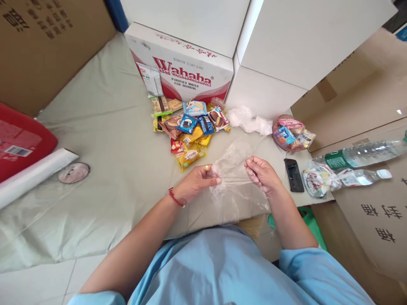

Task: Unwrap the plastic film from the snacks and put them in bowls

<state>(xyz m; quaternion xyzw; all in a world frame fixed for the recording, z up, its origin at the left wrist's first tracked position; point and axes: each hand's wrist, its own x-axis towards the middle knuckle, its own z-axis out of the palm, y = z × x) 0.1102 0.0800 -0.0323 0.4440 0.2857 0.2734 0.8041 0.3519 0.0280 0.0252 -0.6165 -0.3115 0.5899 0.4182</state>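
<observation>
A clear thin plastic bag (233, 186) stretches between my two hands above the front of the covered table. My left hand (203, 180), with a ring and a red cord at the wrist, pinches one side of it. On the opposite side my right hand (260, 173) grips the film with curled fingers. Just beyond the left hand lies a pile of wrapped snacks, among them a yellow packet (189, 157), a blue packet (187, 123) and a brown one (171, 126).
Behind the snacks stands a Wahaha water carton (190, 76). Crumpled clear bags (249, 120) and a filled snack bag (291, 133) lie right of it. A phone (294, 174) and plastic bottles (365, 152) are at the right. A red container (22, 144) and white roll (38, 173) lie left.
</observation>
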